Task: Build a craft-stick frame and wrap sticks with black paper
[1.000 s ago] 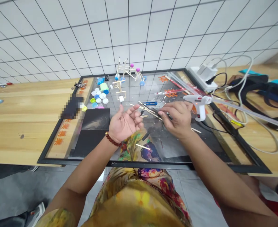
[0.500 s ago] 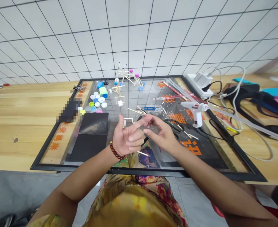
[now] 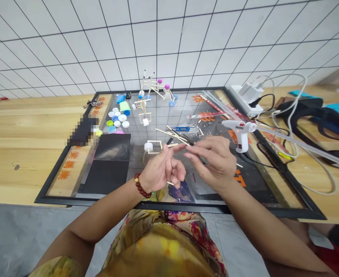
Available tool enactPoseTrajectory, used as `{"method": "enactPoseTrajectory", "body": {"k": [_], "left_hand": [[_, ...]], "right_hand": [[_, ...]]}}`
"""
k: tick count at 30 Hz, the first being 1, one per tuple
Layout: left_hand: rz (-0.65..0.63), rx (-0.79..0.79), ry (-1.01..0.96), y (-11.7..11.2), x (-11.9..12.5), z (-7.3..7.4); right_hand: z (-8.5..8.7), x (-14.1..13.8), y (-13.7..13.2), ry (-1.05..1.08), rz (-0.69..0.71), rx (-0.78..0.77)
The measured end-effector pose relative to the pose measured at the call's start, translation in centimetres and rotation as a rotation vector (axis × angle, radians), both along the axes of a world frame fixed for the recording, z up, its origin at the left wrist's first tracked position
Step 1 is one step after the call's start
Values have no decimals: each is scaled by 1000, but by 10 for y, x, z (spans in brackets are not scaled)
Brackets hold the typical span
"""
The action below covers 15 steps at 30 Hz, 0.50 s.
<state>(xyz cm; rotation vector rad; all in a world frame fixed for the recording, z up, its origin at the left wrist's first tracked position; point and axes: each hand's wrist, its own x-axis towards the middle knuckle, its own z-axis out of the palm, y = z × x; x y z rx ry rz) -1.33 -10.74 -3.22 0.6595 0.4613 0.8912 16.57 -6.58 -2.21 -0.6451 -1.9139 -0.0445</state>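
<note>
My left hand [image 3: 165,168] is palm up over the glass tabletop, its index finger stretched to the right and the others loosely curled and apart. At that fingertip, my right hand [image 3: 212,161] has thumb and index finger drawn close in a pinch; anything between them is too small to make out. Just beyond my left hand lies a small stick frame [image 3: 155,142] with a white round cap [image 3: 148,146]. Several thin wooden sticks [image 3: 172,134] lie past my fingertips. Farther back stands a larger stick model [image 3: 148,90] with pink and blue caps.
A white glue gun [image 3: 240,132] stands at right, near a power strip [image 3: 246,102] and looping cables. A blue cutter [image 3: 181,129] lies behind the sticks. Loose bottle caps [image 3: 117,123] and black sheets [image 3: 112,150] are at left. A tiled wall [image 3: 169,42] rises behind.
My right hand has moved right and its fingers have drawn back to my left index fingertip. My left hand has lowered slightly, uncovering the small stick frame.
</note>
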Motion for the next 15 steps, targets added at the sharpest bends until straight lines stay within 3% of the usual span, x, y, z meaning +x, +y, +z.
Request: {"method": "enactPoseTrajectory", "body": {"k": [5, 12, 15], "left_hand": [[62, 130, 139, -6, 7, -7], [96, 128, 149, -7, 12, -12], [102, 129, 171, -7, 13, -12]], "right_hand": [[1, -2, -8, -133, -28, 150], [-3, 2, -9, -196, 17, 151], [-7, 6, -9, -233, 13, 84]]}}
